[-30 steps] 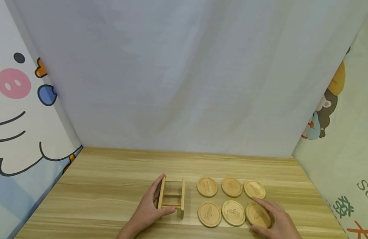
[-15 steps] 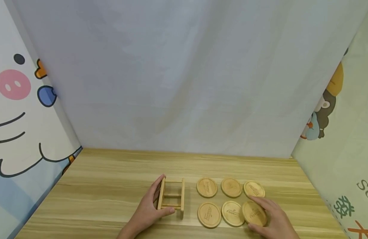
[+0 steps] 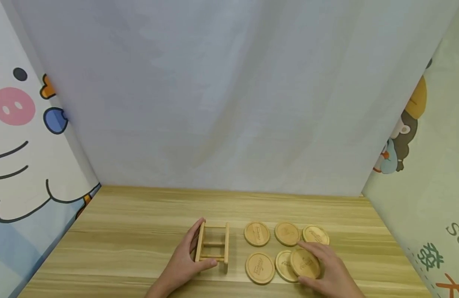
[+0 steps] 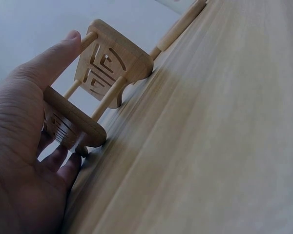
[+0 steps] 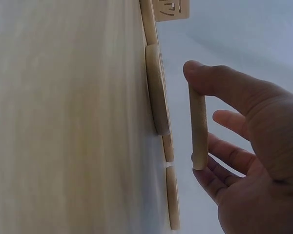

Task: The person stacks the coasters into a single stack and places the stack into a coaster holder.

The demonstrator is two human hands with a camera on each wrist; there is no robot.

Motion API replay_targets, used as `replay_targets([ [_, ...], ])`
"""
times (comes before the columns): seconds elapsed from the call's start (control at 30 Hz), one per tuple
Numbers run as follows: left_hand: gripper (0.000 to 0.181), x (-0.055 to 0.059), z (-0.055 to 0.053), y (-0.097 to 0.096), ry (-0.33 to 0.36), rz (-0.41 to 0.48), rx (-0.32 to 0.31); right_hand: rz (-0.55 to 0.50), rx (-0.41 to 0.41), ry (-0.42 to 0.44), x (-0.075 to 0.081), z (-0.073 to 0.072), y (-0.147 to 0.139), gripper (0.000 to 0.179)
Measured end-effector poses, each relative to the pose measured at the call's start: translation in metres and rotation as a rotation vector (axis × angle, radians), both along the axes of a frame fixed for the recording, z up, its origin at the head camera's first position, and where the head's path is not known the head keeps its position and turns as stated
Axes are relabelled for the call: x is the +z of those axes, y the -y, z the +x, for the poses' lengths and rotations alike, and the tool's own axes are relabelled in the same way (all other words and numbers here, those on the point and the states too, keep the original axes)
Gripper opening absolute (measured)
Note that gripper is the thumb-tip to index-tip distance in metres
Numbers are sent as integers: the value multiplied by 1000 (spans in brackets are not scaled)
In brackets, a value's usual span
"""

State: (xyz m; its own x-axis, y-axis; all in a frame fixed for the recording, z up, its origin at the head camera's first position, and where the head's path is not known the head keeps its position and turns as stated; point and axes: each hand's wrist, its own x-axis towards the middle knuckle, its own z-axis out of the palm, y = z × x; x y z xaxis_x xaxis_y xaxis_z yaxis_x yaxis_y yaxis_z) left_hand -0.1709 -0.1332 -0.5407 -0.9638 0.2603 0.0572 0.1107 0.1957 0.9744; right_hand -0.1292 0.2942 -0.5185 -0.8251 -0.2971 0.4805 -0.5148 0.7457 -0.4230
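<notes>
A small wooden coaster holder (image 3: 227,248) with slotted side panels and thin dowels stands on the table. My left hand (image 3: 182,258) grips its left side, the thumb across the near end and the fingers at the far end. My right hand (image 3: 332,269) pinches a round wooden coaster (image 3: 304,263) by its edge. In the right wrist view this coaster (image 5: 198,129) is lifted off the table and seen edge-on. From the head it partly covers another coaster (image 3: 283,267) lying flat.
Flat on the wood-grain table (image 3: 158,215) lie more coasters, a front-left one (image 3: 260,268) and a back row with a left one (image 3: 257,234), a middle one (image 3: 287,234) and a right one (image 3: 316,235). A pale cloth (image 3: 229,103) hangs behind the table.
My right hand has picked up the front-right coaster and carried it leftward over its neighbour. The left hand and the holder have stayed in place.
</notes>
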Motion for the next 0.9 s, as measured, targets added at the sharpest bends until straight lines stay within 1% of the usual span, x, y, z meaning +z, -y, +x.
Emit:
replay_targets([
  [0.23,113,1,-1,-1,0,-4,8,0,24,-21,-3,-3,5,95],
  [0.5,112,0,0,-2,-1,-3,10,-31,70,-1,-7,-8,17,92],
  [0.6,112,-1,1,-2,1,3,7,-24,73,18,-7,-8,21,90],
  [0.9,114,-1,1,-2,-1,9,8,-17,68,129,-4,-10,27,88],
])
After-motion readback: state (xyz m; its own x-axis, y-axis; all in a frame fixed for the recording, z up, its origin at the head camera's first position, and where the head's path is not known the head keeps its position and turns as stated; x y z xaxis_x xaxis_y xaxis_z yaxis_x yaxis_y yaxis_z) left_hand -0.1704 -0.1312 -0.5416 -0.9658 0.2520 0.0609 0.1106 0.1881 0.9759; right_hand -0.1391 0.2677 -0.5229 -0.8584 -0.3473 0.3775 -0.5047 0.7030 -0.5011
